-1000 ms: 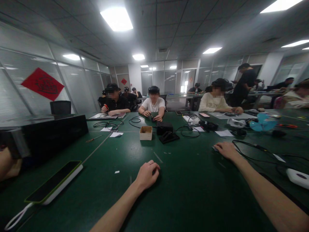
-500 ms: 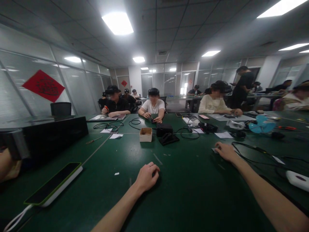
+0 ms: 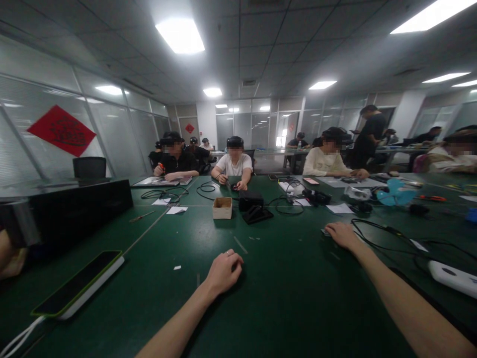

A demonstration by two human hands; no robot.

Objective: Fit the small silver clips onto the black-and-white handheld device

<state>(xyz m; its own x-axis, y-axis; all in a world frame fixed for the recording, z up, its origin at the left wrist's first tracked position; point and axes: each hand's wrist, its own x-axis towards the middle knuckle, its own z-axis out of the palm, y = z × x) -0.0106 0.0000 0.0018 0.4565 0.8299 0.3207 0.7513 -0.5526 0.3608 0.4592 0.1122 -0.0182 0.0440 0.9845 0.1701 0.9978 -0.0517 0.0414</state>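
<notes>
My left hand (image 3: pixel 223 271) rests on the green table (image 3: pixel 290 298) near its middle. Its fingers are curled under, a ring shows on one finger, and the inside of the hand is hidden. My right hand (image 3: pixel 343 233) lies farther out to the right, fingers stretched flat. Its fingertips touch a small pale flat piece (image 3: pixel 325 231). A black cable (image 3: pixel 383 233) runs just right of that hand.
A phone in a green-edged case (image 3: pixel 78 284) lies at the left, beside a long black box (image 3: pixel 70 204). A small cardboard box (image 3: pixel 222 207), black devices (image 3: pixel 253 206) and cables sit mid-table. A white device (image 3: pixel 452 276) lies at the right. Several people sit along the far side.
Both hands stay where they were on the table. Only the view has shifted slightly, so everything sits a little further left.
</notes>
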